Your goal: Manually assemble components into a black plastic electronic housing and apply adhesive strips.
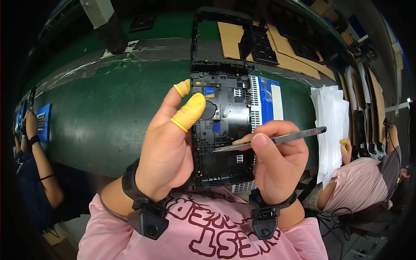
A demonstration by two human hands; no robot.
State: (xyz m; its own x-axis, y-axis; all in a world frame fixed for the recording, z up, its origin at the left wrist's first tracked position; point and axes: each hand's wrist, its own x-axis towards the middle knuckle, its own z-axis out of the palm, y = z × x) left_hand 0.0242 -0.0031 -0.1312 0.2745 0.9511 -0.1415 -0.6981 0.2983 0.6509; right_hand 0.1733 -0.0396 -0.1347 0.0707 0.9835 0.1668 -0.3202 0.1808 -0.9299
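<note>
A long black plastic housing [223,167] with ribs, small brass-coloured inserts and an open frame at its far end is held upright in front of me. My left hand [164,141] grips its left edge, with yellow finger cots [190,112] on the thumb and a fingertip. Between the thumb and fingers of my right hand [279,167] is a pair of metal tweezers [299,135]. The tweezers point left across the housing's lower half, tips close to its surface; whether they touch it or pinch anything is too small to tell.
Behind the housing lies a blue panel [265,102] with white strips on the green bench [108,95]. Cardboard sheets [229,39] carry more black parts [262,50]. White sheets [331,125] stand at right beside a person [364,182]. Another person [41,173] works at left. A post [97,13] rises far left.
</note>
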